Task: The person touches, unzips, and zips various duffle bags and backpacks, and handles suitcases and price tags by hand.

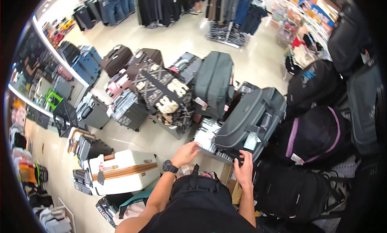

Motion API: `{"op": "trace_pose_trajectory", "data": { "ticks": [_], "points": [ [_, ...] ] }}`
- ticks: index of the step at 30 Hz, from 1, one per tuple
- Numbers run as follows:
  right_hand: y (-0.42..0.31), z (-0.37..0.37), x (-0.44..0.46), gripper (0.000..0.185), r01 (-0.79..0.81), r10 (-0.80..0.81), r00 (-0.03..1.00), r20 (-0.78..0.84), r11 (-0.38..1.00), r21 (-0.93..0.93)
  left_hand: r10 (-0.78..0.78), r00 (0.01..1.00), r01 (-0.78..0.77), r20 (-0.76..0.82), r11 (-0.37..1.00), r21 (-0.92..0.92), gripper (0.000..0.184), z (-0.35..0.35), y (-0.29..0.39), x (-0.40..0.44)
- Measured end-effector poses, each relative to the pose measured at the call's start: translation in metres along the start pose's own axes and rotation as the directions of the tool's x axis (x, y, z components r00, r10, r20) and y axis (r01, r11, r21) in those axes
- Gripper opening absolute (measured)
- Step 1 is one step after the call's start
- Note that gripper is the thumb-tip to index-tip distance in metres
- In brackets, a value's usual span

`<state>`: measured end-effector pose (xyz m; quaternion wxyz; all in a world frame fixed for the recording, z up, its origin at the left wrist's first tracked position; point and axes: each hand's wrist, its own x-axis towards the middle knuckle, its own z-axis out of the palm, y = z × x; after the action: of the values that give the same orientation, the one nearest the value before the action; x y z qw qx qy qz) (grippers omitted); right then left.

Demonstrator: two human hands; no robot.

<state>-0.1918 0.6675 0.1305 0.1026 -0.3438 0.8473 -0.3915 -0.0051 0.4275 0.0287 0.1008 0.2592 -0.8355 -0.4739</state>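
Note:
My left hand [186, 154], with a black watch on its wrist, is at the near edge of a silver ribbed suitcase [206, 133]; its fingers are bent and their tips are hard to make out. On the right, my right hand [244, 168] is raised with its fingers apart, just below a white tag [250, 140]. That tag hangs on a large grey duffel bag [246, 116], which lies on top of the silver suitcase. Behind it stands a dark green-grey bag [213, 84].
A patterned bag [165, 96] sits left of centre. A white suitcase [123, 172] lies to the left. Black backpacks [292, 190] and a purple-trimmed bag [312, 136] crowd the right side. Clothes racks [159, 7] stand at the back, and a mirror [34, 67] at left.

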Motion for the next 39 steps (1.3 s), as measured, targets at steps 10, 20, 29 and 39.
{"op": "trace_pose_trajectory", "data": {
  "ticks": [10,20,29,39],
  "points": [
    [-0.037,0.124,0.059,0.049,0.328,-0.283,0.841,0.461,0.945,-0.017,-0.697,0.439,0.835,-0.567,0.550,-0.029,0.053,-0.040,-0.232,-0.178],
    [-0.125,0.212,0.169,0.056,0.606,-0.508,0.684,0.524,0.795,-0.020,-0.743,0.350,0.897,-0.571,0.442,-0.025,0.093,-0.024,-0.233,-0.240],
    [-0.186,0.323,0.240,0.057,0.596,-0.521,0.718,0.461,0.803,-0.021,-0.786,0.356,0.908,-0.506,0.418,-0.010,0.039,-0.028,-0.240,-0.236],
    [-0.193,0.410,0.325,0.049,0.509,-0.499,0.846,0.187,0.860,-0.009,-0.426,0.186,0.982,-0.886,0.059,0.178,0.040,-0.006,-0.268,-0.207]
  ]
}}
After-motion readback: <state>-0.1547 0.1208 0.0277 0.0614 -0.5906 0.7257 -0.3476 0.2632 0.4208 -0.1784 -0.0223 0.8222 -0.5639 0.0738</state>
